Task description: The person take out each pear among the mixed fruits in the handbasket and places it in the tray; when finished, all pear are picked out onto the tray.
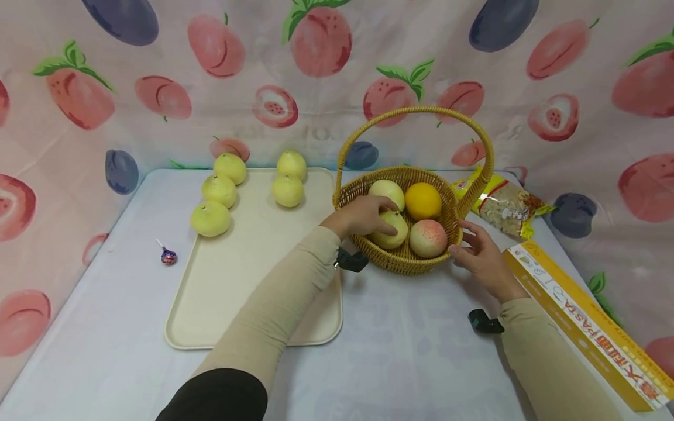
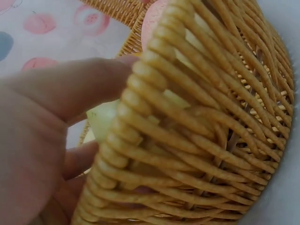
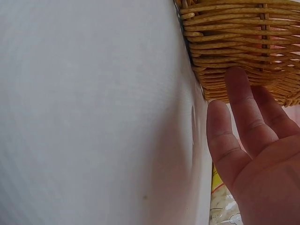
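Observation:
A wicker basket (image 1: pixel 411 267) with a tall arched handle holds two yellow-green pears, an orange (image 1: pixel 423 201) and a pinkish peach (image 1: pixel 429 238). My left hand (image 1: pixel 364 216) reaches over its left rim, thumb and fingers bent around the front pear (image 1: pixel 388 240). Behind that hand lies the other pear (image 1: pixel 387 193), partly covered. In the left wrist view, the woven side hides much of the gripped pear (image 2: pixel 103 118). At the basket's right side, my right hand (image 1: pixel 487 262) touches the rim with extended fingers. The right wrist view shows those fingers (image 3: pixel 243 105) against the weave.
A cream tray (image 1: pixel 231 292) on the left carries several more yellow-green pears (image 1: pixel 218 190) along its far and left edges. A wrapped lollipop (image 1: pixel 168 256) lies left of it. Right of the basket are a yellow food packet (image 1: pixel 505 204) and a long pasta box (image 1: pixel 590 327).

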